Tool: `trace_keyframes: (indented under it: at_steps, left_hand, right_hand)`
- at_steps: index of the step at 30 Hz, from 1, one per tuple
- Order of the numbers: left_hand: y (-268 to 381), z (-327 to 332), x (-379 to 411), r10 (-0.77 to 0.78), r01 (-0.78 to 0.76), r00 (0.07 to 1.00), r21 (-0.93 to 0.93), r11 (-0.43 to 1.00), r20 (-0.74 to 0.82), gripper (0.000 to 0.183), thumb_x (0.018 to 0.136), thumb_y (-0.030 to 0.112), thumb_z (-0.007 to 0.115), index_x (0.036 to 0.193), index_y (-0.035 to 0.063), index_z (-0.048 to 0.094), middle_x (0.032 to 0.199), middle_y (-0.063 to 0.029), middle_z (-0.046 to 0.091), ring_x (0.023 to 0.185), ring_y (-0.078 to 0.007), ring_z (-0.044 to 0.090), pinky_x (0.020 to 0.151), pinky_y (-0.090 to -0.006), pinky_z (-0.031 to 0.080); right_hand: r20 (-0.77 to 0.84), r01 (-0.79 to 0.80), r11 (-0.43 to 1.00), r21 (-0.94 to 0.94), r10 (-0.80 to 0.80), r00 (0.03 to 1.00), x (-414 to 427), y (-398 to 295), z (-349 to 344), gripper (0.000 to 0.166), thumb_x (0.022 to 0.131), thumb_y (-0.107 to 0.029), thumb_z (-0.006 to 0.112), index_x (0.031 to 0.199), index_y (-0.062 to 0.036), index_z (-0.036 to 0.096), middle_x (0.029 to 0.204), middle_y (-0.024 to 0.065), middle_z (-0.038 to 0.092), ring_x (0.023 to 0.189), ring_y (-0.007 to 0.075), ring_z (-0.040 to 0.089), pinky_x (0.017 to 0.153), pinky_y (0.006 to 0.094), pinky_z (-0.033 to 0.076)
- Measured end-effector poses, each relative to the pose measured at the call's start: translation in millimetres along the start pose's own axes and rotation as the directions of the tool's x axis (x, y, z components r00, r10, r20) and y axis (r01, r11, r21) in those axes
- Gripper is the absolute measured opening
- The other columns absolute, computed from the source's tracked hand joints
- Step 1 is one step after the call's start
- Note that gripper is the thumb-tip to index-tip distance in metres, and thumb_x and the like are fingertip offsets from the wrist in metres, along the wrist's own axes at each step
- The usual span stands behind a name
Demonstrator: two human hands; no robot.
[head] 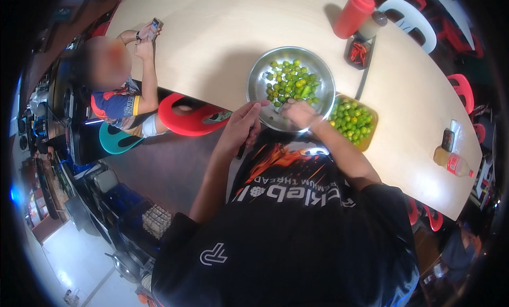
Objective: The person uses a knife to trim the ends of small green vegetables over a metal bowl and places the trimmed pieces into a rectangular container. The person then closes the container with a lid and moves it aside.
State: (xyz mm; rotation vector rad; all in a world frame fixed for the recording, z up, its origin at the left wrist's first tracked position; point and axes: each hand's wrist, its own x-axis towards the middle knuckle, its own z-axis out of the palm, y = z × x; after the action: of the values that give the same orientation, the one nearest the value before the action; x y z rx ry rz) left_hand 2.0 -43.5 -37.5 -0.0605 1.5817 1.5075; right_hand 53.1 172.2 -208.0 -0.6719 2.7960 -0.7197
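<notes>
My left hand (245, 124) is closed around a black handle (241, 151) at the near left rim of a metal bowl; its working end is hidden. The steel bowl (252, 74) has a perforated-looking wall and holds many small green and yellowish citrus fruits (292, 80), which look like calamansi. My right hand (300, 113) reaches over the near rim into the bowl, fingers bent down beside the fruit. Whether it grips one is not visible. Touching the bowl's right side, a yellowish plastic tub (375, 124) is heaped with more of these fruits (352, 120).
On the pale table (191, 40) stand a red squeeze bottle (354, 15), another condiment container (372, 27) and a dish of red chillies (358, 54). A drink bottle (453, 162) lies at right. A seated person (119, 100) holds a phone (154, 29) beside a red chair (179, 120).
</notes>
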Motion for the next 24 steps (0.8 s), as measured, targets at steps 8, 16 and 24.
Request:
trace_keyframes:
  at_steps: [8,16,24]
  left_hand:
    - [-3.9,4.8,-0.3,0.074,-0.07,0.997,0.141,0.988,-0.025,0.044,0.107,0.037,0.04,0.134,0.0056,0.054,0.054,0.0042,0.038,0.039,-0.0043,0.035,0.038,-0.0206,0.031]
    - [3.1,7.2,7.0,0.06,-0.059,0.998,0.164,0.985,0.0,0.042,0.107,0.036,0.04,0.134,0.0067,0.054,0.055,0.004,0.039,0.04,-0.0046,0.035,0.039,-0.021,0.031]
    - [-0.9,0.8,-0.9,0.065,-0.052,0.995,0.159,0.986,-0.074,0.042,0.106,0.037,0.041,0.133,0.0068,0.055,0.055,0.0039,0.039,0.04,-0.0053,0.036,0.038,-0.0216,0.031]
  right_hand:
    - [-0.139,-0.023,0.261,0.965,0.584,0.8,-45.1,-21.2,-17.7,0.036,0.085,-0.004,0.077,0.119,-0.0028,0.067,0.074,-0.0028,0.066,0.064,0.0041,0.055,0.062,0.02,0.046]
    - [-0.024,-0.446,0.837,0.316,0.477,0.878,-11.2,0.4,-17.7,0.028,0.075,-0.01,0.071,0.104,-0.0106,0.072,0.093,0.0109,0.073,0.088,0.0331,0.068,0.08,0.0426,0.054]
    - [-0.04,-0.24,0.946,0.216,0.255,0.966,-1.5,4.1,-6.6,0.028,0.078,-0.017,0.076,0.103,-0.006,0.072,0.103,0.0099,0.067,0.094,0.0251,0.064,0.079,0.0369,0.054]
